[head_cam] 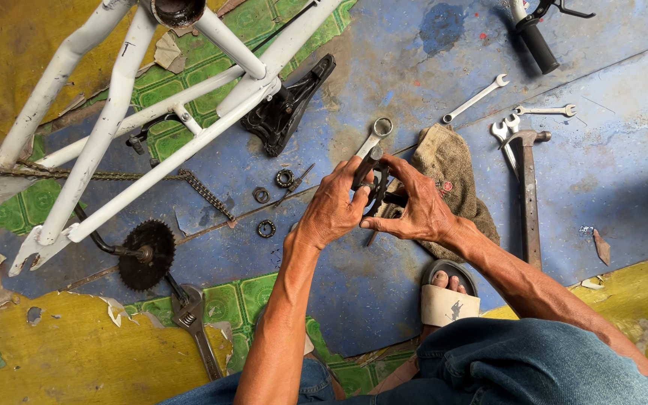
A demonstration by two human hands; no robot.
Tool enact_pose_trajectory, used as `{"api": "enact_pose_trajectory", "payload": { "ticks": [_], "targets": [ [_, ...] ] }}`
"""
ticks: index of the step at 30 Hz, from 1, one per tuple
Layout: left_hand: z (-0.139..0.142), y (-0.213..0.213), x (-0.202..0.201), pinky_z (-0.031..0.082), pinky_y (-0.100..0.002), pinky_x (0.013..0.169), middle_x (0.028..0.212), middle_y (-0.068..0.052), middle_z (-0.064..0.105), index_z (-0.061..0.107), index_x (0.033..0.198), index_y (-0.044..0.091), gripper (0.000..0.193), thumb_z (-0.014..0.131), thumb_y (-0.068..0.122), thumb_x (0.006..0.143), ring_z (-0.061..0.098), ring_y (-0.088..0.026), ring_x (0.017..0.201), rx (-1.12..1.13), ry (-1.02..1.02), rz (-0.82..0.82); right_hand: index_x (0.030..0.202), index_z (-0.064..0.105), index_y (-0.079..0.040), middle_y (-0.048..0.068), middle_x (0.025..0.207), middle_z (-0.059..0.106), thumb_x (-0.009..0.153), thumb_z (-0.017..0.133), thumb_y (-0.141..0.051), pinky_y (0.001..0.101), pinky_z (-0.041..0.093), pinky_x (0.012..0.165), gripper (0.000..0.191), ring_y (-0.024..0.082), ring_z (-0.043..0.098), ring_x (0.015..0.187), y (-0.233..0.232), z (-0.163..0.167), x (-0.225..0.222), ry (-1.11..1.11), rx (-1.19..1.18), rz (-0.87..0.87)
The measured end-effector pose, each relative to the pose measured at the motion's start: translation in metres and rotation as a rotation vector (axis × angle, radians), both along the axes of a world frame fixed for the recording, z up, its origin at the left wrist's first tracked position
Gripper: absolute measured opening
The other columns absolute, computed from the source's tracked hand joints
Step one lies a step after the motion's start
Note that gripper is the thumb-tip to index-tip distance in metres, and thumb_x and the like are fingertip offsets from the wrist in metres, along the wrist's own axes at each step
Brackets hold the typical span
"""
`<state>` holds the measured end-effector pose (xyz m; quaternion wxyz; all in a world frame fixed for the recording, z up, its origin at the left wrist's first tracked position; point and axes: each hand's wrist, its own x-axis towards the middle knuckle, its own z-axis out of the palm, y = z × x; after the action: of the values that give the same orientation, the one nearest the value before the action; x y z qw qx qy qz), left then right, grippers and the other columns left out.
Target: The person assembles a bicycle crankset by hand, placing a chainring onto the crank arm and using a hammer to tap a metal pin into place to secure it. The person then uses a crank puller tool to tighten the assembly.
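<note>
Both hands, left [333, 210] & right [412, 206], fingers curled tight round dark metal part [373, 180] (above rag [451, 169]), nr wrench [375, 135].

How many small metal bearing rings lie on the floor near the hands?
3: one small metal bearing ring uppermost, one ring to its lower left, one ring lowest, near the left hand. More may be hidden under the hands.
</note>
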<state>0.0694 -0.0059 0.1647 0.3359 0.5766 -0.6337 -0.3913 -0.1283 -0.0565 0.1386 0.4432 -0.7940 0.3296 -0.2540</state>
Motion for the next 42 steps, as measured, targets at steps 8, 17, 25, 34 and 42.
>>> {"api": "enact_pose_trajectory", "payload": {
  "ticks": [8,17,25,34,42],
  "targets": [
    [-0.029,0.003,-0.008,0.053,-0.044,0.081,0.095,-0.011,0.053,0.049,0.111,0.004,0.016,0.056,0.007,0.097,0.060,-0.028,0.088,-0.082,0.052,0.010,0.146,0.039,0.009,0.025,0.124,0.063,0.067,0.091,-0.054,0.0435,0.065,0.086,0.114,0.034,0.071,0.110,0.002,-0.014,-0.005,-0.051,-0.054,0.001],
    [-0.025,0.003,-0.015,0.047,-0.043,0.081,0.098,-0.010,0.044,0.045,0.109,0.006,0.012,0.049,0.014,0.100,0.050,-0.024,0.089,0.044,0.218,0.079,0.147,0.036,0.010,0.028,0.128,0.059,0.067,0.093,-0.050,0.0431,0.064,0.088,0.115,0.035,0.068,0.114,0.002,-0.015,-0.005,-0.065,-0.089,0.019],
    [-0.014,0.003,-0.016,0.044,-0.044,0.090,0.098,-0.010,0.042,0.046,0.105,0.005,0.020,0.044,0.025,0.101,0.048,-0.026,0.096,0.047,0.294,0.068,0.147,0.038,0.008,0.025,0.128,0.060,0.065,0.094,-0.050,0.0440,0.062,0.095,0.115,0.034,0.068,0.116,0.000,-0.010,-0.005,-0.063,-0.047,0.028],
    [-0.029,0.003,-0.025,0.043,-0.042,0.087,0.101,-0.011,0.040,0.045,0.113,0.001,0.024,0.039,0.024,0.110,0.046,-0.025,0.094,-0.125,0.161,0.033,0.143,0.043,0.006,0.022,0.123,0.064,0.060,0.094,-0.053,0.0457,0.059,0.100,0.114,0.034,0.069,0.116,-0.004,-0.015,-0.009,-0.047,-0.074,0.032],
    [-0.017,0.003,-0.027,0.043,-0.042,0.084,0.095,-0.010,0.040,0.046,0.109,0.003,0.021,0.043,0.024,0.107,0.047,-0.025,0.090,-0.008,0.242,0.082,0.135,0.052,0.000,0.017,0.109,0.069,0.059,0.093,-0.057,0.0424,0.062,0.090,0.102,0.029,0.074,0.102,-0.009,-0.007,-0.011,0.141,0.006,0.026]
  ]
}}
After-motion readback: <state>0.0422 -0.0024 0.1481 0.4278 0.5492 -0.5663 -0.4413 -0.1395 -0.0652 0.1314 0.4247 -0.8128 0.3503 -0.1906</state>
